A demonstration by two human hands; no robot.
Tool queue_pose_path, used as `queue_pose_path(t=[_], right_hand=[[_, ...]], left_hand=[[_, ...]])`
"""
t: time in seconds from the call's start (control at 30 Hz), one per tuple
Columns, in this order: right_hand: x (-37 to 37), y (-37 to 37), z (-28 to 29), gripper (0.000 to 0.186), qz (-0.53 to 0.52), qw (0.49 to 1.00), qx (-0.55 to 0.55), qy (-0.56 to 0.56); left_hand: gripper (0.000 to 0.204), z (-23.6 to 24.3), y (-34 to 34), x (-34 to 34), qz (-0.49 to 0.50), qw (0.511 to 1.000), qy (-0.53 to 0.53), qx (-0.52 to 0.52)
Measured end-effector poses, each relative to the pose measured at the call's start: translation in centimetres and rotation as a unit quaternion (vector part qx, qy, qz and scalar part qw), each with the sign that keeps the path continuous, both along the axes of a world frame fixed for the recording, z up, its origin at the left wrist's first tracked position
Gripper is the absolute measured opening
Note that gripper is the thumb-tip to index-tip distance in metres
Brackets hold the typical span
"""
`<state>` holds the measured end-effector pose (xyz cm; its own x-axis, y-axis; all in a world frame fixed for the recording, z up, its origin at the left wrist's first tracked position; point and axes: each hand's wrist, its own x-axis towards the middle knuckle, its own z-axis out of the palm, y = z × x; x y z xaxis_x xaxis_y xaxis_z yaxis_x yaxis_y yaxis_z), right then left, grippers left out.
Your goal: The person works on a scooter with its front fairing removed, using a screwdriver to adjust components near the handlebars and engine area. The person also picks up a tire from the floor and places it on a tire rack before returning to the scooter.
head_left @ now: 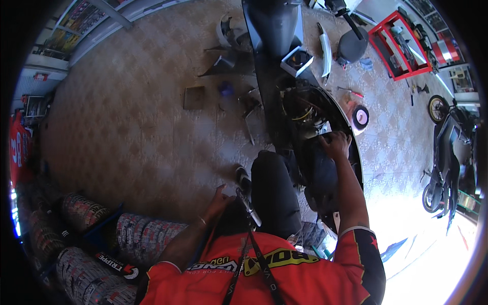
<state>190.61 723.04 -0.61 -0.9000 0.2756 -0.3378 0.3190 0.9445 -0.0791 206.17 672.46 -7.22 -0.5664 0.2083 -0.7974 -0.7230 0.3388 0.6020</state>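
The right hand [335, 144] is reached fwd into the opened body of a stripped scooter [284, 61]. Its fingers [339, 137] are curled down onto a dark part inside the engine bay [310, 114], just beyond yellow wiring [304, 115]. Whether sth is actually pinched can't be told; the fingertips are hidden by the knuckles.

The left hand [219, 199] is held low beside the knee [272, 188], fingers spread and released, nothing gripped. A slim tool w/ a light handle [252, 208] lies just right of those fingertips, apart from them.

Handling, as judged: the part under the right fingers is likely rigid plastic or metal, fixed to the frame, prob. greasy, so slippery. Wiring nearby is soft and snag-prone; it should be kept clear of the fingertips. Hold is best taken on the solid edge nearest the fingers, not on cables.

Beyond the right fingers, a round disc w/ pink centre [360, 116] and a red-handled screwdriver [351, 91] lie on the tiled floor [132, 117]. Behind the left fingers, 3 or more wrapped tyres [142, 236] are stacked. A red rack [401, 46] and a parked motorcycle [445, 162] stand well apart.
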Motion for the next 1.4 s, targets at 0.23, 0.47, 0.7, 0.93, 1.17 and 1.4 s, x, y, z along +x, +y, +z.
queue_pose_path(t=[0.23,0.47,0.7,0.93,1.17,1.4], right_hand=[[-0.6,-0.3,-0.3,0.055,0.016,1.000,-0.013,-0.010],[-1.2,-0.8,0.1,0.049,0.007,1.000,0.011,-0.009],[-2.3,1.7,-0.4,0.045,0.011,0.999,0.007,0.041],[-1.4,1.6,-1.3,0.044,0.001,0.989,0.002,0.147],[-1.9,1.2,-0.8,0.049,-0.012,0.994,-0.002,0.107],[-2.2,1.7,-0.9,0.050,-0.016,0.996,-0.025,0.088]], left_hand=[[0.089,0.8,1.0,-2.6,-0.053,0.998,-0.008,-0.044],[0.088,-0.2,0.8,-2.9,0.000,1.000,-0.005,-0.010],[0.084,-1.4,-1.5,0.8,-0.025,0.999,0.033,-0.032],[0.083,0.0,-2.2,0.2,0.003,1.000,0.010,-0.016],[0.081,-0.8,-1.6,-0.3,-0.046,0.998,-0.010,-0.048],[0.083,-3.7,-0.2,-0.4,0.019,0.999,-0.044,-0.002]])
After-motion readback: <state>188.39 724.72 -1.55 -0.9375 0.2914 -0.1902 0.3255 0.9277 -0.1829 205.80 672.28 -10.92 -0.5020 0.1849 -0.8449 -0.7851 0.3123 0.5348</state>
